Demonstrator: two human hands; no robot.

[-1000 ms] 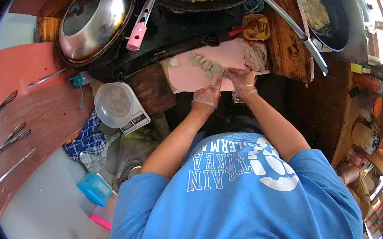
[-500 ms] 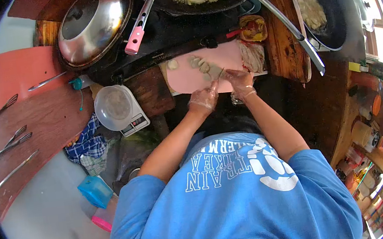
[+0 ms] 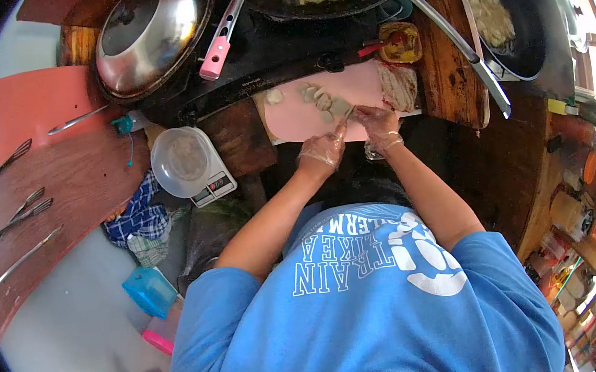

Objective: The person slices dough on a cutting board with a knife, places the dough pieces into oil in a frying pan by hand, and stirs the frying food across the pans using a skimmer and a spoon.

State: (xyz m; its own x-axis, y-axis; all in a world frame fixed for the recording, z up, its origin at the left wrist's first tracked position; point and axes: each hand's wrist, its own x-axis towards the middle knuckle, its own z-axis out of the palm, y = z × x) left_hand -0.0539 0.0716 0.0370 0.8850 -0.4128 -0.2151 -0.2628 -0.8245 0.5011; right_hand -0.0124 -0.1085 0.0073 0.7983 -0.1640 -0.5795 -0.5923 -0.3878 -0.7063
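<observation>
Gloved hands meet at grey slices on the pink cutting board

From my feed, the right hand (image 3: pixel 380 125), in clear plastic, is closed around what looks like a flat blade (image 3: pixel 343 108); its handle is hidden from me. The left hand (image 3: pixel 323 150), also gloved, reaches a finger towards it from the near edge of the pink cutting board (image 3: pixel 290 124); I cannot tell whether it pinches anything. The grey slices (image 3: pixel 321 97) lie overlapping mid-board, just beyond the blade. A pale round lump (image 3: pixel 273 96) sits at the board's left end, a crumpled translucent bag (image 3: pixel 399 90) at its right. Left of the board I see a clear bowl (image 3: pixel 181 163) on a kitchen scale (image 3: pixel 215 189). Beyond it, a wire skimmer (image 3: pixel 452 39) rests across a wok (image 3: pixel 321 9).
</observation>
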